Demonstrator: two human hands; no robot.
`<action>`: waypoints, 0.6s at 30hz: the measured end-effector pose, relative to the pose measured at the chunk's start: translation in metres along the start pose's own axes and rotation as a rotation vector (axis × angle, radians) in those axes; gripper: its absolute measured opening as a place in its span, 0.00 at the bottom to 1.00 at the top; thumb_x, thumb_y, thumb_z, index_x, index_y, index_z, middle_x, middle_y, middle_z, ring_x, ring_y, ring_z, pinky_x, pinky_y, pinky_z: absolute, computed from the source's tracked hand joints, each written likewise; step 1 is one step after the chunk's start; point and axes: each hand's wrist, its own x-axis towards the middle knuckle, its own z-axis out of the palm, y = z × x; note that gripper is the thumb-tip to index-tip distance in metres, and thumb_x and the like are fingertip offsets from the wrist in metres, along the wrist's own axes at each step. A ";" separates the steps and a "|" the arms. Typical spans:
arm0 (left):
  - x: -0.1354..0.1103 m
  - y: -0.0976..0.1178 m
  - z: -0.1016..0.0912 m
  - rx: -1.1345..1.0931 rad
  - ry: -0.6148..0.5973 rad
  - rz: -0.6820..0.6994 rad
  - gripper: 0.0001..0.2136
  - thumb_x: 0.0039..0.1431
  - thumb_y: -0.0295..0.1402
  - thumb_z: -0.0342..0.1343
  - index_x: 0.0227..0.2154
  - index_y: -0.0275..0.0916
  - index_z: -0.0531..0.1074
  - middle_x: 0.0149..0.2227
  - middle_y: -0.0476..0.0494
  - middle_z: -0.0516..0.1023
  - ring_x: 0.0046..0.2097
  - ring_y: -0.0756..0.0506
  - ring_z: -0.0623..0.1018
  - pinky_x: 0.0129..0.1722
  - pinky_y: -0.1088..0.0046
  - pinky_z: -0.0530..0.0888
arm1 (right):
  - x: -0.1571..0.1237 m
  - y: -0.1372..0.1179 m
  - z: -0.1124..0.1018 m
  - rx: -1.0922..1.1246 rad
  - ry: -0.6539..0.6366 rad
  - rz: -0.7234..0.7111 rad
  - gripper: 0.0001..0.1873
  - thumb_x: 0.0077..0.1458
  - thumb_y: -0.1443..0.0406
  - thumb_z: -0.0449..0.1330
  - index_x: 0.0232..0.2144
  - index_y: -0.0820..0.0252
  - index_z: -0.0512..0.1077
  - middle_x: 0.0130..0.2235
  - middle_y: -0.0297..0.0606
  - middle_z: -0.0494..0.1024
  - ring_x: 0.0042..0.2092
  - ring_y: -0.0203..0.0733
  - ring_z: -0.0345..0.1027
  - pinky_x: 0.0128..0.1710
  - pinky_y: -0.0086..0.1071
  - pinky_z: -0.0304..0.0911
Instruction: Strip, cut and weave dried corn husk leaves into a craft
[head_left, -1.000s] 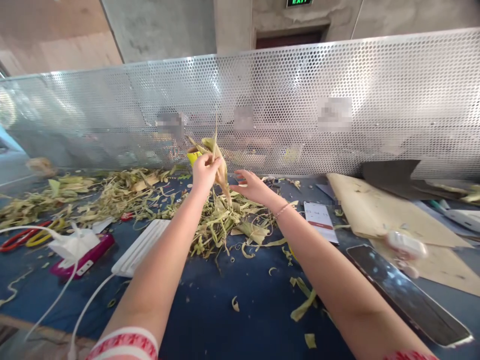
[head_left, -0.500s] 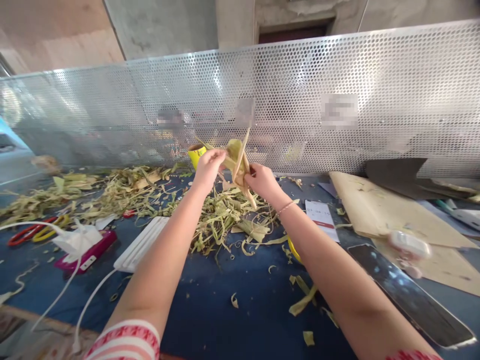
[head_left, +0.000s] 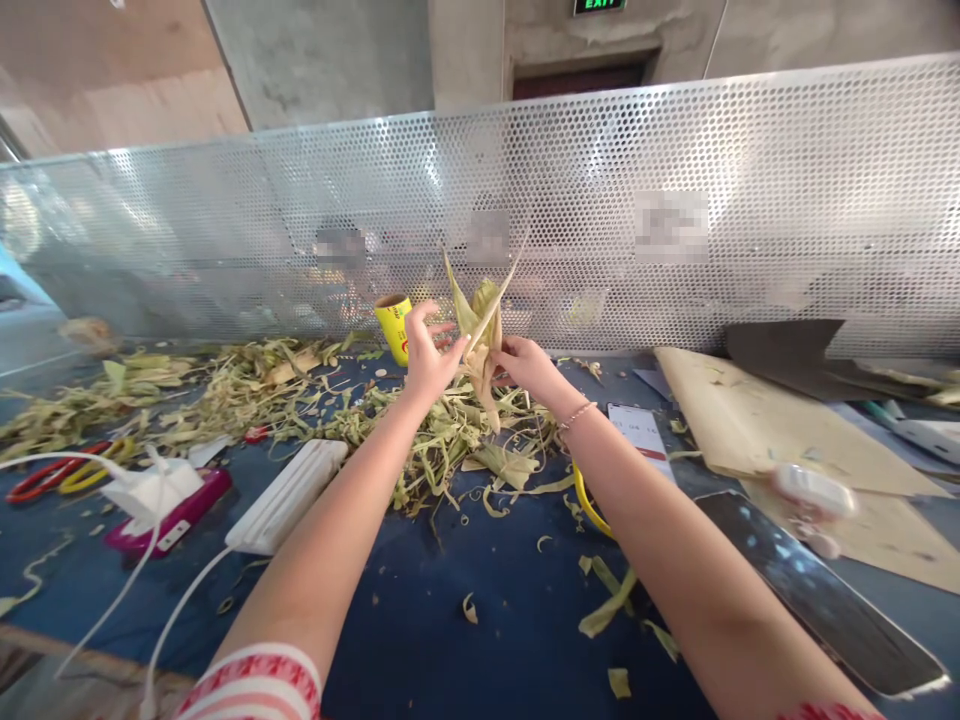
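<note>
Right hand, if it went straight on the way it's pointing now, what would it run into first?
The dried husk bundle, which the right hand appears to be pinching. Beyond that, the left hand looks next in line, though depth is hard to judge from this one view.

Bare left hand; white cloth sleeve, red patterned band, pink stripe below. Bare right hand; thin, pale pinkish bracelet round wrist; red-patterned sleeve edge, mostly cut off.
</note>
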 end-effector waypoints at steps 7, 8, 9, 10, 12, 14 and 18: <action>-0.006 0.002 0.006 0.062 -0.300 -0.230 0.21 0.43 0.40 0.60 0.39 0.39 0.60 0.38 0.43 0.71 0.36 0.48 0.74 0.36 0.69 0.71 | -0.001 -0.001 0.000 0.002 0.060 0.015 0.05 0.50 0.72 0.52 0.24 0.60 0.63 0.24 0.32 0.70 0.24 0.33 0.67 0.22 0.27 0.68; -0.005 0.002 0.005 0.066 -0.331 -0.256 0.20 0.43 0.40 0.60 0.38 0.39 0.62 0.38 0.43 0.72 0.36 0.47 0.74 0.36 0.69 0.70 | -0.001 -0.002 0.000 -0.001 0.066 0.014 0.05 0.51 0.71 0.52 0.24 0.60 0.62 0.24 0.32 0.70 0.24 0.33 0.67 0.22 0.27 0.67; -0.005 0.003 0.004 0.064 -0.349 -0.279 0.18 0.44 0.40 0.59 0.37 0.38 0.63 0.38 0.42 0.73 0.35 0.47 0.74 0.36 0.69 0.70 | -0.001 -0.002 0.000 -0.003 0.066 0.014 0.05 0.51 0.70 0.52 0.24 0.60 0.62 0.24 0.32 0.70 0.24 0.33 0.67 0.22 0.27 0.67; -0.004 0.003 0.004 0.060 -0.352 -0.301 0.16 0.46 0.40 0.58 0.36 0.38 0.64 0.37 0.43 0.73 0.35 0.47 0.74 0.36 0.69 0.70 | -0.002 -0.001 0.000 0.001 0.062 0.011 0.05 0.51 0.70 0.52 0.24 0.60 0.62 0.24 0.31 0.70 0.24 0.33 0.67 0.22 0.27 0.67; -0.003 0.002 0.004 0.043 -0.324 -0.344 0.12 0.48 0.39 0.55 0.33 0.37 0.67 0.33 0.44 0.74 0.34 0.47 0.74 0.35 0.70 0.69 | -0.001 0.000 0.000 0.038 0.031 -0.002 0.05 0.52 0.69 0.52 0.25 0.60 0.63 0.24 0.31 0.71 0.23 0.32 0.66 0.23 0.26 0.67; -0.002 0.000 0.006 -0.008 -0.269 -0.388 0.10 0.48 0.38 0.54 0.30 0.36 0.68 0.29 0.45 0.73 0.32 0.47 0.73 0.34 0.71 0.68 | -0.001 0.002 0.000 0.109 -0.007 -0.008 0.04 0.52 0.68 0.52 0.26 0.59 0.64 0.24 0.31 0.71 0.24 0.30 0.65 0.24 0.25 0.67; -0.003 -0.005 0.012 -0.252 -0.163 -0.534 0.09 0.43 0.37 0.55 0.25 0.36 0.68 0.25 0.49 0.71 0.28 0.50 0.71 0.30 0.74 0.67 | 0.001 0.009 -0.002 0.255 -0.062 0.022 0.02 0.51 0.68 0.54 0.27 0.60 0.66 0.24 0.30 0.70 0.23 0.29 0.65 0.25 0.24 0.66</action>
